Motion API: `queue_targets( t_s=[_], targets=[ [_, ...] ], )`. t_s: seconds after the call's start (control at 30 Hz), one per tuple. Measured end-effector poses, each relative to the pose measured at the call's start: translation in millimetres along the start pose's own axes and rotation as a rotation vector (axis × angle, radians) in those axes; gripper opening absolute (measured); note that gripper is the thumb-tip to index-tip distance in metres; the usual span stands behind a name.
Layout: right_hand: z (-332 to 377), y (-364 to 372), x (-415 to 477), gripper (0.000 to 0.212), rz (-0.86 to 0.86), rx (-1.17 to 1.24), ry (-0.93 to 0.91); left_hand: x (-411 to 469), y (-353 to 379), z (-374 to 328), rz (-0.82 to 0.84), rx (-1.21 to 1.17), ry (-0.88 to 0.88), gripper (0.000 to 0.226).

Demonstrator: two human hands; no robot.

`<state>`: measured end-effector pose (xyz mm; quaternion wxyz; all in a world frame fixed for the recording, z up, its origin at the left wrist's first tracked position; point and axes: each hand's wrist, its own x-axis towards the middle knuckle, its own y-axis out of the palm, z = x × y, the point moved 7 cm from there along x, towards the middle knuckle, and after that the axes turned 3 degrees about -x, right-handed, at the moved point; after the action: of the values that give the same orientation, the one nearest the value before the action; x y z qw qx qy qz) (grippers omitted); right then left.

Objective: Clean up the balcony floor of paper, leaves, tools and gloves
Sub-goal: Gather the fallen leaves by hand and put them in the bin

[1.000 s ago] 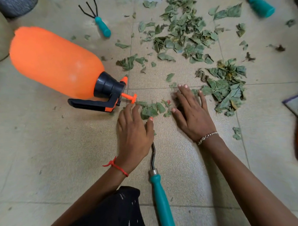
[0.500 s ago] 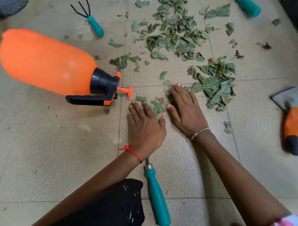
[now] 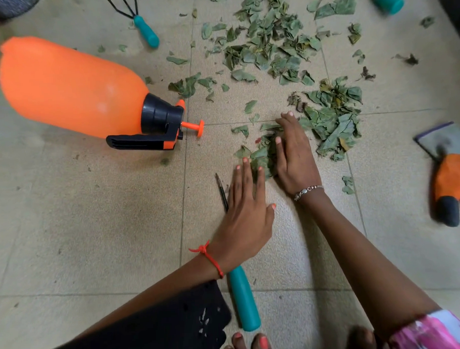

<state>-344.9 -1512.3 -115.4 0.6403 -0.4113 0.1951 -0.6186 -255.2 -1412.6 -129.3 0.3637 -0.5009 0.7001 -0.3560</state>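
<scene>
Both hands are down flat on the balcony floor [image 3: 94, 220], fingers straight and close together, gripping nothing. Your right hand [image 3: 294, 158] has its thumb edge pressed against a small heap of leaves [image 3: 262, 157]. Your left hand [image 3: 247, 213] sits nearer you, fingertips just touching the heap's near edge. So the heap lies between the two hands, the right one closer. To my eye, the scoop depends on closing in from both sides. A bigger leaf pile [image 3: 334, 119] lies just past your right hand's outer edge, and the main scatter [image 3: 270, 46] spreads toward the floor's far edge. Under your left wrist runs a teal-handled tool [image 3: 243, 300], long axis near to far, handle toward you. The glove [image 3: 453, 180] lies well apart, toward the right edge.
</scene>
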Motion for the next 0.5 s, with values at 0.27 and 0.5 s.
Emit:
queue_targets(
  t_s=[0.27, 0.5],
  targets=[
    [0.1, 2.2, -0.4, 0.041, 0.027, -0.004, -0.008, -14.1, 0.8, 20.1, -0.092, 0.152, -0.224, 0.087],
    [-0.5, 2.4, -0.3, 0.042, 0.041, -0.008, -0.004, -12.7, -26.0, 49.8, -0.103, 0.049, -0.429, 0.09]
  ],
)
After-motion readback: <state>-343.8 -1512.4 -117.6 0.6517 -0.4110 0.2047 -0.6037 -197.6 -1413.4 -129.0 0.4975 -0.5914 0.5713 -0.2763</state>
